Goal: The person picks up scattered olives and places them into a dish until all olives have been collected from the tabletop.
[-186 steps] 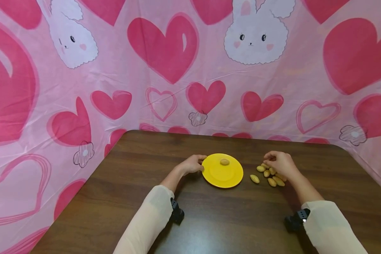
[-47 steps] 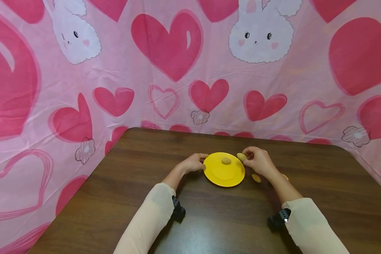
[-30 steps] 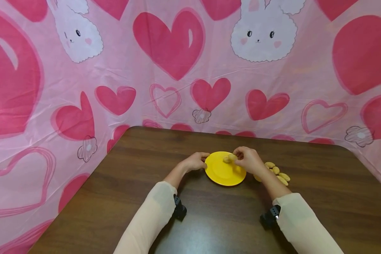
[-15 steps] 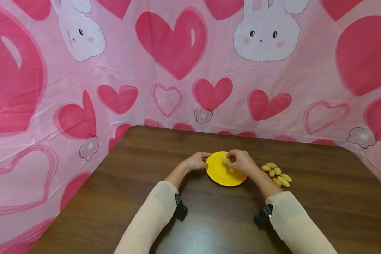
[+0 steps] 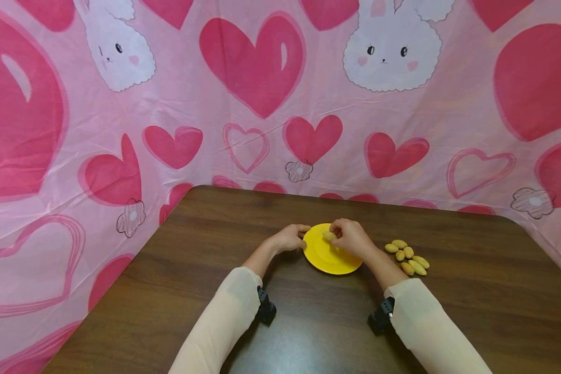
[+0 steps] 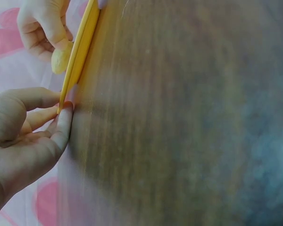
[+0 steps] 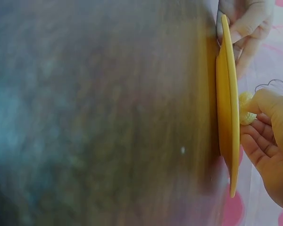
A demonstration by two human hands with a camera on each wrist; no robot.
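A round yellow plate lies on the brown wooden table. My left hand pinches its left rim, and the left wrist view shows fingers on both sides of the rim. Over the upper part of the plate, my right hand pinches a small yellowish oval piece, rough-skinned and almond-shaped. That piece sits close against the plate's top face in the right wrist view. Any other piece on the plate is hidden behind my right hand. Several similar pieces lie in a loose group right of the plate.
The wooden table runs back to a pink cloth backdrop with hearts and rabbit faces. Black wrist cameras sit on the left and right wrists. My right forearm crosses the table between the plate and the loose pieces.
My right hand has taken a piece from the group and carried it left onto the plate. It shifts slightly further left in the last half second. The left hand stays at the rim.
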